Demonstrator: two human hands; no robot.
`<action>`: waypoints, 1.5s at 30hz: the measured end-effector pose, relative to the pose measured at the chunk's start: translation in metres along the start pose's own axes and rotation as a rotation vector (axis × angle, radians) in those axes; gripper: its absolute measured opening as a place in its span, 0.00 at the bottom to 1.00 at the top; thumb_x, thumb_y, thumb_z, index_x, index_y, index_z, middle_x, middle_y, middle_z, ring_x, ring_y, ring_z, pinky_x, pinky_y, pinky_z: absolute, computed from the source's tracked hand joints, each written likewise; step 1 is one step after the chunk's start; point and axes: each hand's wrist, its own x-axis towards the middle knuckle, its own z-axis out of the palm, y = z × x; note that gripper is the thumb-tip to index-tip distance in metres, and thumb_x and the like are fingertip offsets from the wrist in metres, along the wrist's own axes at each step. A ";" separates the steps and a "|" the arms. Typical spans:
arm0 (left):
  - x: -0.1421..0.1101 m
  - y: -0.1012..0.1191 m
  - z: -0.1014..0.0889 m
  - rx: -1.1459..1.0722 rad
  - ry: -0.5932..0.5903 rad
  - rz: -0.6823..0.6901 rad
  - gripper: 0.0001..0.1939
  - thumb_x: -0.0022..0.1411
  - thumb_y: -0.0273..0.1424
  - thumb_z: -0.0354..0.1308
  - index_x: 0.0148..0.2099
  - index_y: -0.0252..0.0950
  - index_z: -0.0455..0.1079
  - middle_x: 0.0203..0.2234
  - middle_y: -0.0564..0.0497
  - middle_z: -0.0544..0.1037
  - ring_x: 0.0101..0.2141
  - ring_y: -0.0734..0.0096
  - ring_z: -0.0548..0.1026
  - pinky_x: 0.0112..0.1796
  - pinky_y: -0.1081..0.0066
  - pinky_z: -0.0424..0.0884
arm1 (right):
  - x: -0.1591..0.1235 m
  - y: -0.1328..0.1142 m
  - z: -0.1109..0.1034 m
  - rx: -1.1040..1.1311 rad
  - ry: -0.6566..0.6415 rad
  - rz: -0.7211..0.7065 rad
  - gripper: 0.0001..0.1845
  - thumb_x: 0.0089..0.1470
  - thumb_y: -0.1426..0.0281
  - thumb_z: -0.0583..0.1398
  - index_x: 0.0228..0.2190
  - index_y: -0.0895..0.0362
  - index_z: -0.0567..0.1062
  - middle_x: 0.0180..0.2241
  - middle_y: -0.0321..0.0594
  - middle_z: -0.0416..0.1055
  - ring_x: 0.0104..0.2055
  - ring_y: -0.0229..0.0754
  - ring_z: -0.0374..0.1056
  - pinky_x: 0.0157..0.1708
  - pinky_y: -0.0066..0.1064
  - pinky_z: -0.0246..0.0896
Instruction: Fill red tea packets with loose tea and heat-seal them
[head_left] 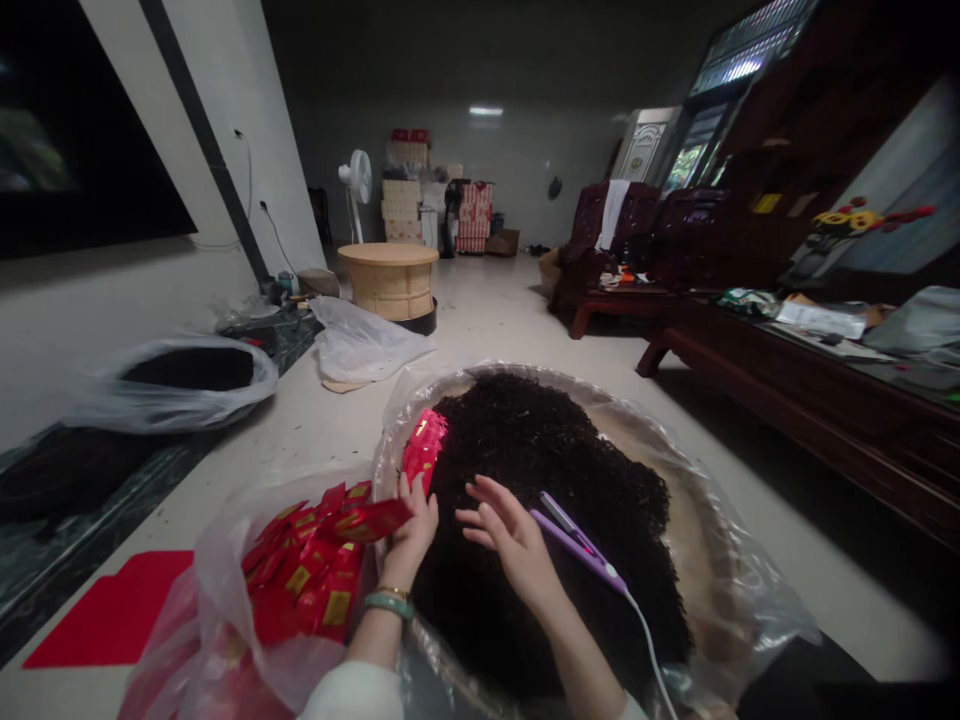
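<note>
My left hand (413, 527), with bracelets at its wrist, is above the left rim of a plastic-lined round basket (712, 500). Its fingers are apart; a slightly blurred red packet (371, 521) lies against its outer side, over a plastic bag (225, 560) of similar packets (307, 580). Whether the hand touches that packet is unclear. My right hand (508, 528) hovers over dark, dry tea-like leaves (517, 430), fingers stretched out and nothing in them. Red packets (424, 445) stand in a row inside the rim. Right of my right hand, a purple hand-held heat sealer (581, 550) rests on the leaves.
A red sheet (112, 608) lies on the floor at left. Behind it, an open plastic bag (259, 385) holds dark contents. Ahead stand a round wooden table (388, 275) and a white fan (359, 178). Dark wooden furniture (750, 360) lines the right. A white cord (651, 640) trails from the sealer.
</note>
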 end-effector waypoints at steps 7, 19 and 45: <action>0.020 -0.002 -0.006 -0.059 -0.042 -0.129 0.14 0.52 0.20 0.59 0.44 0.30 0.72 0.43 0.36 0.77 0.49 0.53 0.73 0.51 0.60 0.64 | 0.006 0.054 -0.091 -1.051 0.409 -0.380 0.21 0.54 0.55 0.56 0.42 0.54 0.75 0.48 0.51 0.72 0.56 0.60 0.61 0.53 0.59 0.54; 0.001 0.015 -0.027 -0.787 0.057 -0.315 0.11 0.55 0.32 0.55 0.40 0.33 0.68 0.26 0.47 0.80 0.30 0.63 0.79 0.31 0.67 0.73 | 0.006 0.051 -0.150 -1.488 0.492 -0.145 0.28 0.52 0.62 0.59 0.53 0.60 0.66 0.39 0.53 0.74 0.38 0.55 0.70 0.33 0.40 0.63; -0.050 0.078 -0.016 -0.706 -0.440 0.068 0.15 0.55 0.38 0.57 0.36 0.34 0.79 0.29 0.46 0.83 0.30 0.60 0.79 0.31 0.69 0.73 | 0.004 0.024 -0.067 -0.997 0.183 -0.636 0.20 0.58 0.73 0.54 0.52 0.52 0.70 0.40 0.46 0.73 0.44 0.49 0.67 0.45 0.47 0.66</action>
